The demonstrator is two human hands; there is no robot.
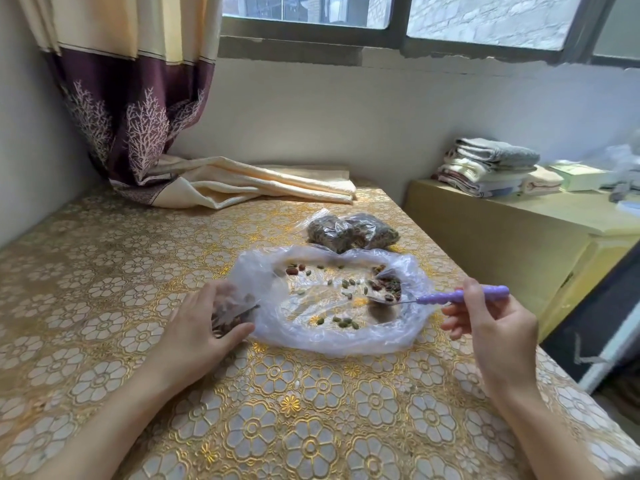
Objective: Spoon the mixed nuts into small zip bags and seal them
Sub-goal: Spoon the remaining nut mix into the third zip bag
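Your right hand [491, 327] pinches the purple spoon [440, 297] (bowl loaded) over the big plastic bag [332, 337]. Your left hand [204, 323] grips a small zip bag [232, 311] beside it.

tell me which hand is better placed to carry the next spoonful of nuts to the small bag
Right. The right hand already holds the purple-handled spoon, its bowl at the nut pile in the big plastic bag. The left hand is busy gripping the small zip bag.
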